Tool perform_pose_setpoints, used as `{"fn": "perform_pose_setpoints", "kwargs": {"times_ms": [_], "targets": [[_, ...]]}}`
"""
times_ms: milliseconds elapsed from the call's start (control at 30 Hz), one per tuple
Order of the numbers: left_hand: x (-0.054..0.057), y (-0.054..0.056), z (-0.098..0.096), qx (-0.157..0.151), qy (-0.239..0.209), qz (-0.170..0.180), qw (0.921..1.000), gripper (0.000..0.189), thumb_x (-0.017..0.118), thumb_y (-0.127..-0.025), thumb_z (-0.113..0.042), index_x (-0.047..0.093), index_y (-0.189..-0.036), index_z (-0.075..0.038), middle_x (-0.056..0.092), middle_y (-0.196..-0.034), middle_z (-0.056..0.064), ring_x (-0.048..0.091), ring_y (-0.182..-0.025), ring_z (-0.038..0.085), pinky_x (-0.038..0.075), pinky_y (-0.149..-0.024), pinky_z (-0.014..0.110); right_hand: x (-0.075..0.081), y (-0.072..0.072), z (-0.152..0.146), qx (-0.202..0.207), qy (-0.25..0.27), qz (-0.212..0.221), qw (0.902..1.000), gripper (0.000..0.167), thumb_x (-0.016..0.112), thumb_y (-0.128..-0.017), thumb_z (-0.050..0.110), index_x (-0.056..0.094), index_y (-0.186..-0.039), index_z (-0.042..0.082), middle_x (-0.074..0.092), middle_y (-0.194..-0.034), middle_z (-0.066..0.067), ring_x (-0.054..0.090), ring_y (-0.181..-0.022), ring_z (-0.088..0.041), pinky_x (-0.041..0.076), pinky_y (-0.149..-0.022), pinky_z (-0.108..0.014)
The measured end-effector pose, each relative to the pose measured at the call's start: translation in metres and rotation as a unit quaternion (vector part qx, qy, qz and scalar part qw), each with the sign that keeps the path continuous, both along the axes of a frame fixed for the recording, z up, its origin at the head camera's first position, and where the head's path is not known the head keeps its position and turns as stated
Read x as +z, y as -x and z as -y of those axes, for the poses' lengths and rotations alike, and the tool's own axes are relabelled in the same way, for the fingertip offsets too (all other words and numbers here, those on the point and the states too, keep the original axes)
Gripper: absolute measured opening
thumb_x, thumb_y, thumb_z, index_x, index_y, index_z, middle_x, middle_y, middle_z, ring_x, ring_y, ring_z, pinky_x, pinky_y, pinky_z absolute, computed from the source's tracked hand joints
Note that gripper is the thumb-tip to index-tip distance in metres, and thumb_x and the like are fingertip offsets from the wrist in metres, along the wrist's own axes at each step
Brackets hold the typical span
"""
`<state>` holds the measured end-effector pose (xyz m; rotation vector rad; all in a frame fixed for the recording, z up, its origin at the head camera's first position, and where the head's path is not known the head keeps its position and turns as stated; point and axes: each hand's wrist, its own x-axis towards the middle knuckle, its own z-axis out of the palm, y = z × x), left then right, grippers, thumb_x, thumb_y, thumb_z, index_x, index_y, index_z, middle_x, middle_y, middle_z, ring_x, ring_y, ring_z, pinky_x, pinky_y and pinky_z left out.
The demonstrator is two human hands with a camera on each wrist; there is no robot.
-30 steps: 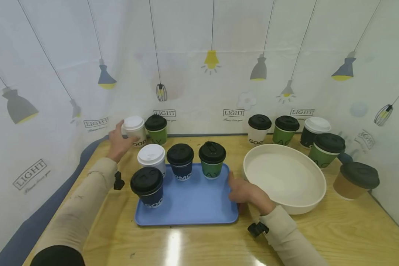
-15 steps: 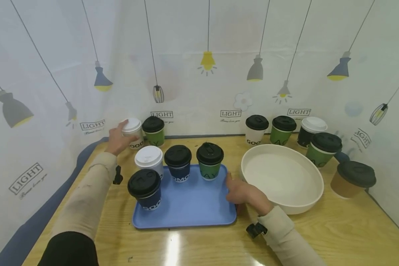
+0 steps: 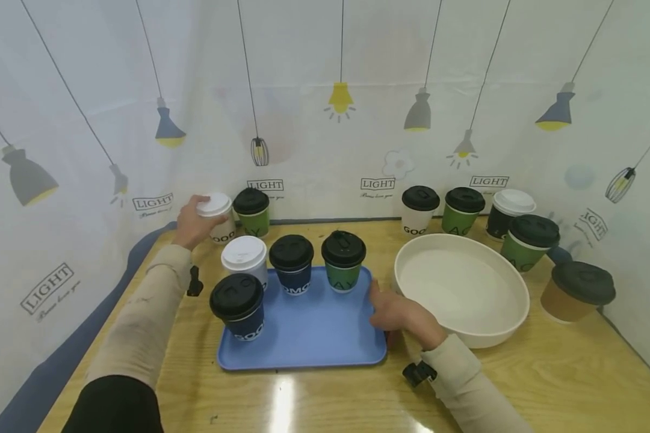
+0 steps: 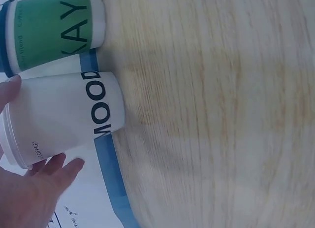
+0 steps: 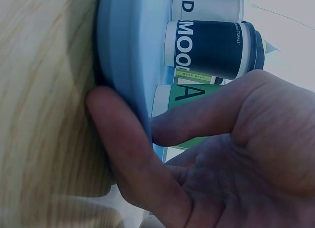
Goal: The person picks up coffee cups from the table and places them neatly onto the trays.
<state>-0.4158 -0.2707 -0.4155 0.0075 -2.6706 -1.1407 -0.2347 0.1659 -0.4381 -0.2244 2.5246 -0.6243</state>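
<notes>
At the back left, my left hand [image 3: 192, 224] grips a white paper coffee cup [image 4: 64, 114] with a white lid, thumb on one side and fingers on the other, close under the lid. The cup stands upright on the table, lettered near its base. My right hand [image 3: 401, 313] pinches the right rim of a blue tray [image 3: 314, 337]; in the right wrist view its thumb lies over the rim and a finger [image 5: 123, 134] is under it. Upright on the tray are a white-lidded cup [image 3: 245, 260], two dark blue cups [image 3: 295, 279] and a green cup [image 3: 343, 273].
A green black-lidded cup [image 3: 254, 222] stands beside the gripped one. Right of the tray is a round cream dish [image 3: 460, 288]. Behind and right of it are several lidded cups, among them a brown one [image 3: 569, 300]. A printed curtain [image 3: 303, 138] borders the table.
My left hand has moved in around the white cup, its fingers closing near the lid. The right hand stays on the tray's rim, and the tray keeps its place.
</notes>
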Motion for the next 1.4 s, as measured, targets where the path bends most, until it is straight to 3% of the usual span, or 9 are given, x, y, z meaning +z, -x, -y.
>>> {"fn": "perform_pose_setpoints", "kwargs": {"times_ms": [333,667,800,933,1033,1133,1267,1400], "targets": [[-0.006,-0.015,0.011,-0.006,-0.044,-0.006,0.9990,0.077,0.078,-0.086,-0.025,0.036,-0.147,-0.002,0.042,-0.146,0.035,0.047,-0.131,0.048,0.044,-0.111,0.060,0.001,0.000,0.002,0.002,0.001,0.003,1.0000,0.086,0.048,-0.098,0.005,-0.009,-0.161,-0.007,0.070,-0.065,-0.011,0.068,-0.051,-0.019,0.056,-0.057,-0.027],[-0.016,-0.046,0.023,-0.006,-0.077,0.007,0.9970,0.089,0.077,-0.088,-0.028,0.013,-0.148,-0.013,0.037,-0.150,0.037,0.046,-0.135,0.050,0.041,-0.115,0.061,-0.001,0.001,0.003,-0.007,0.002,0.009,0.9999,0.085,0.047,-0.100,0.007,-0.010,-0.162,-0.005,0.069,-0.070,-0.013,0.067,-0.051,-0.019,0.055,-0.053,-0.027],[-0.019,-0.058,0.026,-0.007,-0.096,0.011,0.9953,0.103,0.080,-0.086,-0.029,0.007,-0.156,-0.008,0.031,-0.154,0.034,0.041,-0.140,0.048,0.038,-0.119,0.061,0.000,0.000,0.002,-0.002,0.005,0.005,1.0000,0.085,0.046,-0.099,0.006,-0.010,-0.161,-0.006,0.070,-0.068,-0.013,0.068,-0.050,-0.019,0.055,-0.055,-0.027],[-0.022,-0.072,0.028,-0.016,-0.103,0.020,0.9944,0.098,0.081,-0.087,-0.028,0.017,-0.156,0.002,0.033,-0.153,0.030,0.041,-0.139,0.044,0.038,-0.120,0.060,0.001,0.000,0.002,0.000,0.006,0.004,1.0000,0.085,0.046,-0.098,0.005,-0.011,-0.161,-0.007,0.070,-0.066,-0.012,0.068,-0.049,-0.019,0.056,-0.056,-0.027],[-0.026,-0.083,0.031,-0.028,-0.097,0.013,0.9948,0.092,0.083,-0.086,-0.028,0.028,-0.153,0.003,0.041,-0.148,0.027,0.045,-0.134,0.041,0.041,-0.116,0.058,0.001,0.000,0.001,0.000,0.002,0.004,1.0000,0.085,0.047,-0.099,0.005,-0.010,-0.161,-0.007,0.070,-0.066,-0.012,0.068,-0.049,-0.018,0.057,-0.056,-0.028],[-0.030,-0.095,0.035,-0.040,-0.110,0.005,0.9932,0.090,0.084,-0.086,-0.028,0.031,-0.153,-0.001,0.043,-0.146,0.019,0.047,-0.131,0.031,0.043,-0.114,0.051,0.001,0.001,0.001,0.003,-0.001,0.002,1.0000,0.085,0.047,-0.099,0.006,-0.009,-0.161,-0.007,0.070,-0.065,-0.012,0.068,-0.049,-0.018,0.056,-0.055,-0.028],[-0.034,-0.111,0.040,-0.054,-0.133,-0.002,0.9896,0.089,0.086,-0.085,-0.022,0.032,-0.154,-0.006,0.047,-0.138,0.002,0.048,-0.122,0.013,0.046,-0.103,0.031,0.002,0.001,0.001,0.007,-0.002,0.008,0.9999,0.085,0.047,-0.099,0.006,-0.010,-0.161,-0.008,0.070,-0.064,-0.011,0.068,-0.049,-0.018,0.056,-0.054,-0.026],[-0.036,-0.129,0.045,-0.064,-0.141,0.015,0.9879,0.088,0.085,-0.086,-0.022,0.030,-0.153,-0.006,0.046,-0.132,-0.007,0.048,-0.116,0.005,0.048,-0.092,0.018,0.001,0.003,0.002,0.005,-0.010,0.015,0.9998,0.085,0.046,-0.100,0.008,-0.012,-0.161,-0.007,0.069,-0.066,-0.010,0.069,-0.050,-0.018,0.056,-0.053,-0.025]]}}
